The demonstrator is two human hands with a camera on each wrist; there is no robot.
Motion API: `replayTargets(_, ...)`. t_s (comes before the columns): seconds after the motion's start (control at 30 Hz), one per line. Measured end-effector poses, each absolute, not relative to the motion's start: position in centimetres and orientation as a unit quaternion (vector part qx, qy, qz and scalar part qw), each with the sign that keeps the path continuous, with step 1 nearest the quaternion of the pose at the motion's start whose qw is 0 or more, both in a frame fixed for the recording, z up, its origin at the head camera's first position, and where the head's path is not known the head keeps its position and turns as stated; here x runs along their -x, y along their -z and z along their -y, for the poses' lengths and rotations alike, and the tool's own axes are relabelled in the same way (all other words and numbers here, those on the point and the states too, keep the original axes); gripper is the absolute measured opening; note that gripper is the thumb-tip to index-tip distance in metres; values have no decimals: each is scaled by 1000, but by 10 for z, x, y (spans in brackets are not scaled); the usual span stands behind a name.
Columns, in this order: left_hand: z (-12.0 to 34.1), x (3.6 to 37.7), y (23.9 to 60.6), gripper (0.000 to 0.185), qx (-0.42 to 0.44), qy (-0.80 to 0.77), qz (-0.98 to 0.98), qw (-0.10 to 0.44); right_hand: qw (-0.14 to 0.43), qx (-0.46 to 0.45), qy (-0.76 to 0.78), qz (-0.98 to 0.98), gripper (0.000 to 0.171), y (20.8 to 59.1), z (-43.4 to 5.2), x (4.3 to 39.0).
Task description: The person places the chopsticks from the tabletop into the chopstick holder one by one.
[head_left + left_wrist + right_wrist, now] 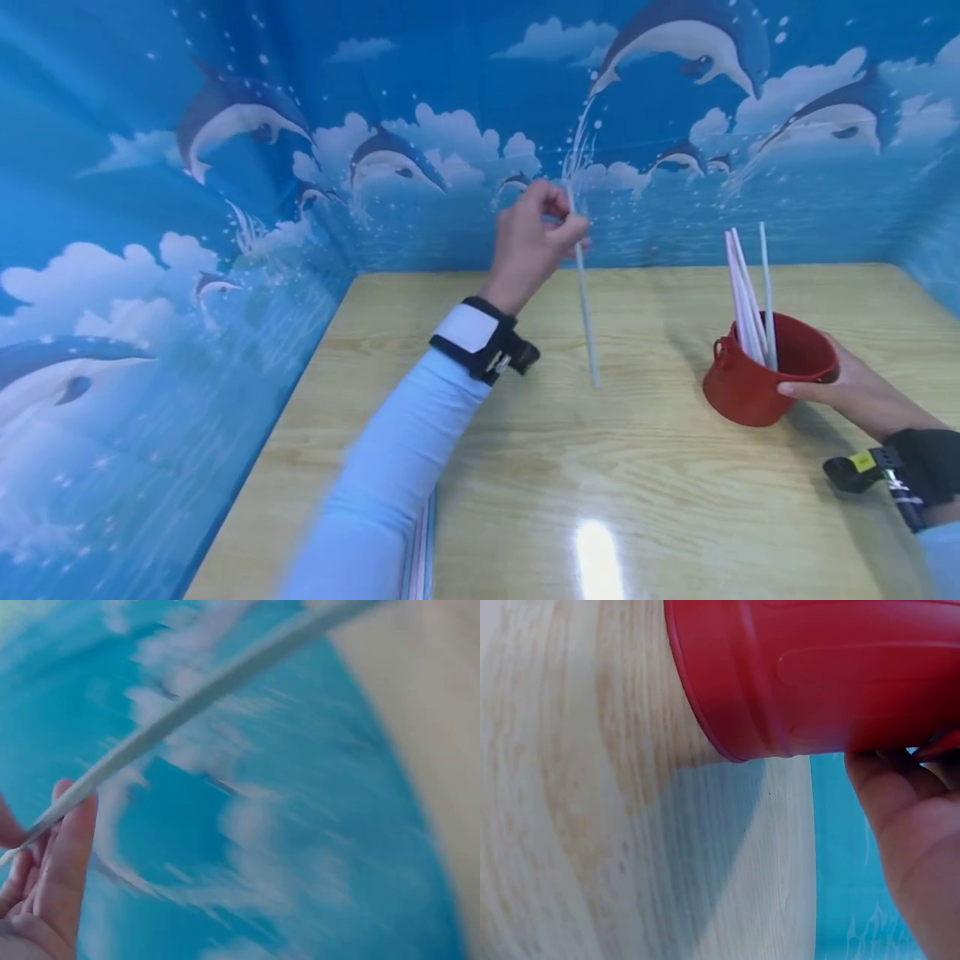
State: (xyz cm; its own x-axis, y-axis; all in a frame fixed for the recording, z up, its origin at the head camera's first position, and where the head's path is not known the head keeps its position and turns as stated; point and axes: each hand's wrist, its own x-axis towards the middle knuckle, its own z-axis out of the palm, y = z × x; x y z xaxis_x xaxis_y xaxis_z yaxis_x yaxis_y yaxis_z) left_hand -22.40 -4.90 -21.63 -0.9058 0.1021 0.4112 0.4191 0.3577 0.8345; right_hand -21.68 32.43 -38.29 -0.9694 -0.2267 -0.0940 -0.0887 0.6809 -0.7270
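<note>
Holding red bucket at side in right grip, seemingly against tipping; pinching pale stick in left grip, left of bucket.

A red bucket spans the upper part of the view, its rounded base edge toward the wooden table and a raised band and embossed outline on its wall, though whether the base touches the wood cannot be told. Past the table's edge, against a blue backdrop with white markings, the right hand grips the bucket's side well apart from its base, the fingertips partly hidden beside a small red projection. A grey shadow lies on the pale grain near that same edge.
</note>
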Motion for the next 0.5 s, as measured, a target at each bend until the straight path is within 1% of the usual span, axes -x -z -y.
replayTargets(0.07, 23, 220, 191, 14, 214, 533, 795, 195, 86, 89, 393, -911, 77, 382, -323, 216)
replayTargets(0.13, -3, 217, 177, 14, 252, 516, 785, 231, 85, 92, 397, -909, 76, 381, -325, 214)
replayTargets(0.2, -27, 218, 173, 14, 274, 503, 780, 254, 84, 102, 404, -905, 74, 381, -325, 213)
replayTargets(0.27, -48, 224, 179, 15, 286, 496, 775, 266, 83, 108, 412, -901, 71, 380, -326, 212)
replayTargets(0.33, -66, 230, 192, 16, 284, 496, 780, 256, 82, 113, 418, -898, 70, 379, -326, 212)
replayTargets(0.4, -78, 235, 212, 16, 271, 493, 792, 235, 82, 116, 420, -896, 69, 378, -324, 212)
replayTargets(0.5, -90, 237, 246, 16, 229, 496, 815, 193, 82, 116, 423, -895, 69, 377, -323, 209)
